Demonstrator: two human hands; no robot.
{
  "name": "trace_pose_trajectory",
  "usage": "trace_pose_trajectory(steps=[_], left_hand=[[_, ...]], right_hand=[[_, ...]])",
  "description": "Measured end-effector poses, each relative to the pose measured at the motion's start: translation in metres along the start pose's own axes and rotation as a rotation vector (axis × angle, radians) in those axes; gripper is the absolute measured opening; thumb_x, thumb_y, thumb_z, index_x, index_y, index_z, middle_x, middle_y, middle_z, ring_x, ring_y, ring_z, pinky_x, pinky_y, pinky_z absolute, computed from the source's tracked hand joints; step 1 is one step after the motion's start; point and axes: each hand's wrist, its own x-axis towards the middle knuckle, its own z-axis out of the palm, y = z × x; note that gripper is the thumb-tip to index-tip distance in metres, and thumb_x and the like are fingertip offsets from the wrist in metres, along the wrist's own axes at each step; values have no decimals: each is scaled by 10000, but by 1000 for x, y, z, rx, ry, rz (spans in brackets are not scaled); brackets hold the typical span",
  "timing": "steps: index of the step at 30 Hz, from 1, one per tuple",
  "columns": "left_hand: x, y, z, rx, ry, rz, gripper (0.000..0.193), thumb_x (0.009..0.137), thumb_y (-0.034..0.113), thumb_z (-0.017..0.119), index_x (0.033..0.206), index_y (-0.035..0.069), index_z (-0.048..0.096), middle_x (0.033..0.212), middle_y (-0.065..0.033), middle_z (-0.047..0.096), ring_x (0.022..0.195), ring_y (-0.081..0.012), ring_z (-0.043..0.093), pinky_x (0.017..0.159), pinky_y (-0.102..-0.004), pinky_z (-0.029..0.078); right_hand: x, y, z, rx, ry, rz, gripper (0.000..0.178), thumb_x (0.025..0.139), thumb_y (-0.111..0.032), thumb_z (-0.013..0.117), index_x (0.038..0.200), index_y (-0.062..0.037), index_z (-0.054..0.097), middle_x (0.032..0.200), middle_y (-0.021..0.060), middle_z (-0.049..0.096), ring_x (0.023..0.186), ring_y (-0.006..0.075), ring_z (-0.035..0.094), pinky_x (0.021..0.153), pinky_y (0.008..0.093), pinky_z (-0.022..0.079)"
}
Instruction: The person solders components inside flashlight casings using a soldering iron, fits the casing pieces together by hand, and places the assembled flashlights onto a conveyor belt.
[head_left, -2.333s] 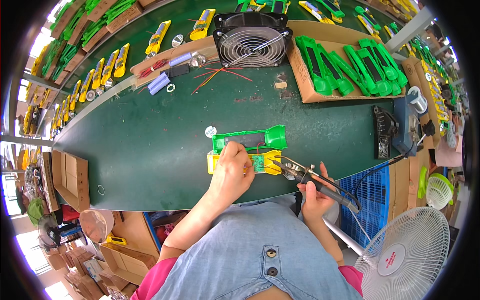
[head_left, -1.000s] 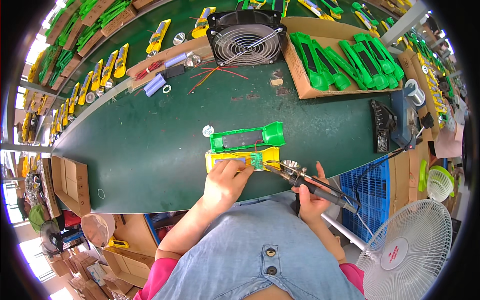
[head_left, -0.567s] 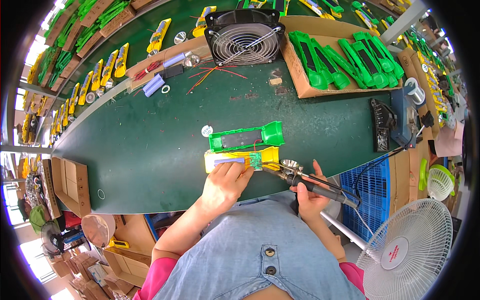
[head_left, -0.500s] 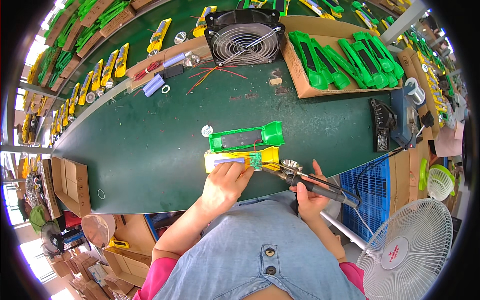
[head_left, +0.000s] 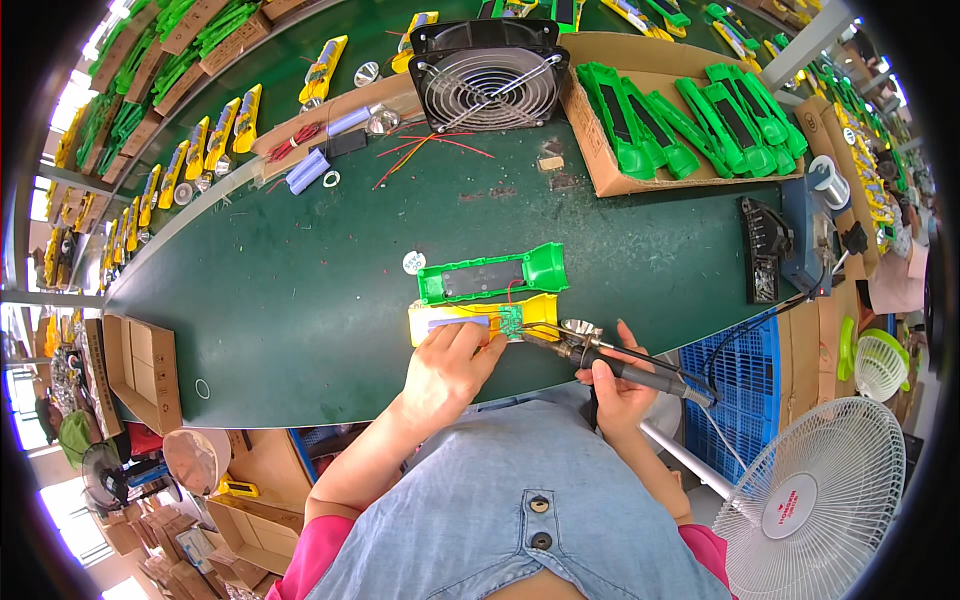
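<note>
A yellow flashlight housing (head_left: 543, 309) lies on the bench, with a purple battery cell (head_left: 458, 322) and a small green circuit board (head_left: 511, 321) in it. My left hand (head_left: 447, 368) is closed on its near side, fingertips by the cell and board; what they pinch is partly hidden. My right hand (head_left: 622, 388) grips a soldering iron (head_left: 630, 374), its tip close to the board's right side. A shiny reflector (head_left: 581, 328) sits beside the iron. Just beyond lies a green housing half (head_left: 545, 267), joined to the board by a red wire.
A metal fan (head_left: 485, 85) stands at the back, next to a cardboard box (head_left: 640, 185) of green housings. Solder wire (head_left: 830, 183) and a blue soldering station (head_left: 803, 235) are at right. Yellow housings (head_left: 246, 118) line the far-left belt. A white fan (head_left: 815, 500) stands near right.
The soldering iron and my right hand have shifted very slightly. On the far belt, the yellow housings have moved a little to the right. My left hand stays in place.
</note>
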Motion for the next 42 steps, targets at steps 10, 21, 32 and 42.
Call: trace_pose_trajectory(steps=[10, 21, 32, 42], left_hand=[[2, 2, 4, 15, 22, -35, 249, 628, 50, 626, 877, 49, 632, 737, -46, 475, 656, -181, 527, 549, -296, 456], [24, -81, 4, 236, 102, -363, 256, 652, 2, 623, 893, 80, 656, 808, -80, 524, 652, -263, 571, 588, -358, 481], [-33, -49, 4, -256, 141, -90, 500, 579, 68, 795, 836, 40, 366, 1045, -191, 549, 933, -345, 553, 754, -393, 463], [113, -253, -107, 277, 489, -384, 459, 643, 107, 756, 931, 37, 406, 815, -156, 480, 759, -360, 487, 628, -446, 394]], right_hand=[[11, -4, -8, 137, 90, 57, 241, 788, 27, 583, 1008, 90, 505, 1279, 280, 367, 805, 240, 646, 636, 278, 585], [67, -31, -44, -199, 57, -349, 304, 854, -69, 551, 1106, 46, 427, 671, 130, 632, 570, 170, 611, 770, 300, 486], [254, -54, -98, -1242, 62, -497, 640, 722, -39, 667, 1265, -84, 331, 1152, 73, 575, 1128, 291, 480, 998, 442, 274], [291, -20, -125, -1486, 11, -358, 765, 668, -20, 693, 1292, -152, 271, 1177, 31, 546, 1122, 244, 507, 1056, 571, 71]])
